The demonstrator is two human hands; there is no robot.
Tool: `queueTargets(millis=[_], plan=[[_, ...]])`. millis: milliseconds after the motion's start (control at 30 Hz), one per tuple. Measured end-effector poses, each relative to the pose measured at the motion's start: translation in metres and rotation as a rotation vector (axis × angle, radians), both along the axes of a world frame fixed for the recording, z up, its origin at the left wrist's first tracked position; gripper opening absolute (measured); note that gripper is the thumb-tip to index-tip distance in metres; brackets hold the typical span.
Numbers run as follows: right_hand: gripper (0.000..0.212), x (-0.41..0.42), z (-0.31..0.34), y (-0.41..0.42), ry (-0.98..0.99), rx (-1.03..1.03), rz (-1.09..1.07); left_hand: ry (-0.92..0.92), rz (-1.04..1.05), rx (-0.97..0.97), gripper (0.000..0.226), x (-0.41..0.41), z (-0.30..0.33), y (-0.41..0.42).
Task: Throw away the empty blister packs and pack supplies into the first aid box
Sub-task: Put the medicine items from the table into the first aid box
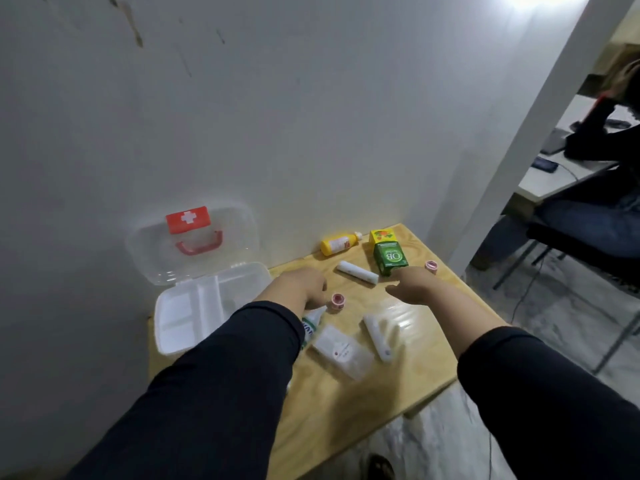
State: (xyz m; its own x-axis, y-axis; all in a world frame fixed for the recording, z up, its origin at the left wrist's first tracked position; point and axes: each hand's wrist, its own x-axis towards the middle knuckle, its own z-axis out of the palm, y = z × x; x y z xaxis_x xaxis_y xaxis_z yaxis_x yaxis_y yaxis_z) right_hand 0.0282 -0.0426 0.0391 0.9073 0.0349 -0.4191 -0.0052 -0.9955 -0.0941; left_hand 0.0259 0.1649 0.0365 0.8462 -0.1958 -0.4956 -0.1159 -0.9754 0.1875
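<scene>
The first aid box [194, 306] stands open at the left end of a small wooden table [408, 375], against the wall; its clear lid [194, 244], with a red cross label and red handle, leans back on the wall, and its white divided tray [183, 317] faces up with nothing visible in the compartments that show. Both arms in dark sleeves reach out over the table. The left hand [301, 284] hovers just right of the box, fingers loosely curled downward with nothing seen in them, right above a pink tape roll [337, 301] and a white tube with green print [311, 323] partly hidden under the wrist. The right hand [412, 285] is held over the table's middle, fingers relaxed and pointing left, grasping nothing. Between the hands, farther back, lies a white gauze roll [357, 271]. Behind it a yellow bottle [339, 243] lies on its side by the wall, and a green and yellow carton [388, 252] stands just beyond the right hand. A second pink tape roll [430, 265] sits near the table's right edge. Nearer the person lie a flat clear packet [343, 351] and another white roll [379, 337]. A seated person [602, 140] is at a desk on the far right.
</scene>
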Motion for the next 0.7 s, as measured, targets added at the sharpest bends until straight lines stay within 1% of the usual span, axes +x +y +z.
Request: queueTargets(millis=[100,300,367,433,600,700], plan=[[0.046,0.034,-0.021,-0.023,-0.037,0.119,-0.112,0.03,0.037,0.016,0.044,0.022,-0.008,-0.024],[0.063,0.081,-0.072,-0.034,-0.205,0.425,-0.343,0.034,0.161,0.013,0.045,0.062,-0.031,-0.053],[0.063,0.087,-0.087,-0.032,-0.241,0.51,-0.389,0.05,0.2,0.016,0.045,0.066,-0.038,-0.056],[0.059,0.089,-0.099,-0.033,-0.251,0.579,-0.419,0.063,0.225,0.027,0.046,0.067,-0.041,-0.057],[0.053,0.097,-0.097,-0.045,-0.28,0.636,-0.463,0.087,0.289,0.048,0.048,0.069,-0.043,-0.053],[0.05,0.103,-0.08,-0.055,-0.343,0.599,-0.443,0.081,0.303,0.048,0.049,0.067,-0.035,-0.051]])
